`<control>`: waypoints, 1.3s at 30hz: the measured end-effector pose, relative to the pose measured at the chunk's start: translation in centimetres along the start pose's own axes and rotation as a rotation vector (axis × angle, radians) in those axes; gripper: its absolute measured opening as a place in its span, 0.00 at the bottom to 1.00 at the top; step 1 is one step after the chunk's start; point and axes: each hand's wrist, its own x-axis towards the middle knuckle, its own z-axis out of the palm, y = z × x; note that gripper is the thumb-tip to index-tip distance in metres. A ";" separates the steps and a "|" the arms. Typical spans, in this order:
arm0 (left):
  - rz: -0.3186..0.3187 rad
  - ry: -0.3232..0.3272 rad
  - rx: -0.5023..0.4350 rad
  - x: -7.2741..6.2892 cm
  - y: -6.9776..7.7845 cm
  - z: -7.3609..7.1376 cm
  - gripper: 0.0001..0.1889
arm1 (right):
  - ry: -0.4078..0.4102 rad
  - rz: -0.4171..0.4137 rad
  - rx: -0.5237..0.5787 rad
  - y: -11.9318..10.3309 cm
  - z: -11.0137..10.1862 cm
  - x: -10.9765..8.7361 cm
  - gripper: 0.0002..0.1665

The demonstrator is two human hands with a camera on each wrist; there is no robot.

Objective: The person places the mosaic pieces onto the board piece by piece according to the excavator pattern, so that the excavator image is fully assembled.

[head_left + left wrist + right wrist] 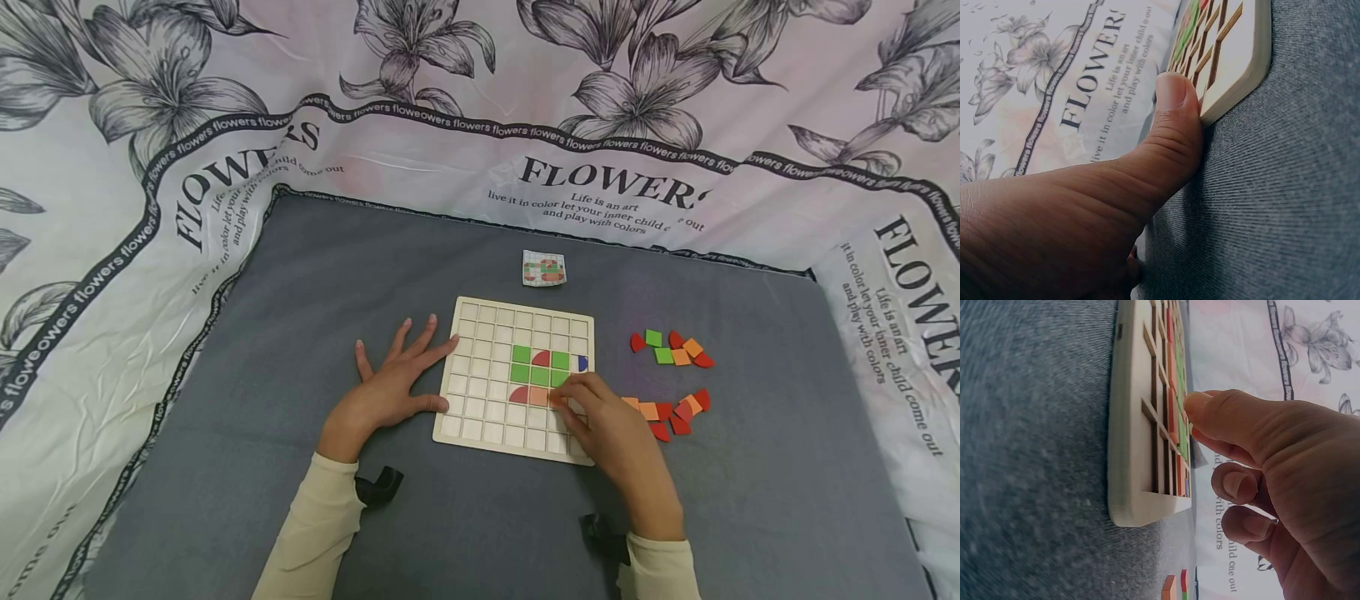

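A pale wooden grid board (507, 449) lies on the grey cloth, several green, red and orange tiles and a blue piece set in its cells. My left hand (393, 387) is spread flat at the board's left side. Its thumb (1175, 112) presses against the board's edge, and the index fingertip touches the edge higher up. Over the board's right half, my right hand (611, 417) pinches thumb and index finger at a reddish-orange tile (1174, 415), which sits in a cell beside an orange square tile (537, 396). The other right fingers curl loosely.
Two loose groups of tiles lie right of the board: an upper group with green squares (663, 356) and a lower red and orange one (648, 411). A small pattern card (543, 268) lies beyond the board. Flower-printed sheeting (420, 167) surrounds the grey cloth (337, 275).
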 end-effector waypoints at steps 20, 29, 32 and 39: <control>0.007 -0.006 -0.007 0.0 0.3 -0.1 0.51 | 0.061 0.306 -0.051 2.8 -3.3 -2.4 0.14; 0.008 -0.004 0.005 0.0 0.3 0.0 0.51 | 0.091 0.483 -0.102 4.4 -4.8 -3.9 0.16; 0.008 -0.007 -0.002 0.0 0.3 0.0 0.51 | 0.082 0.528 -0.106 4.8 -5.1 -4.5 0.17; 0.006 -0.006 -0.006 0.0 0.2 -0.1 0.51 | 0.030 0.598 -0.111 5.0 -5.4 -5.2 0.17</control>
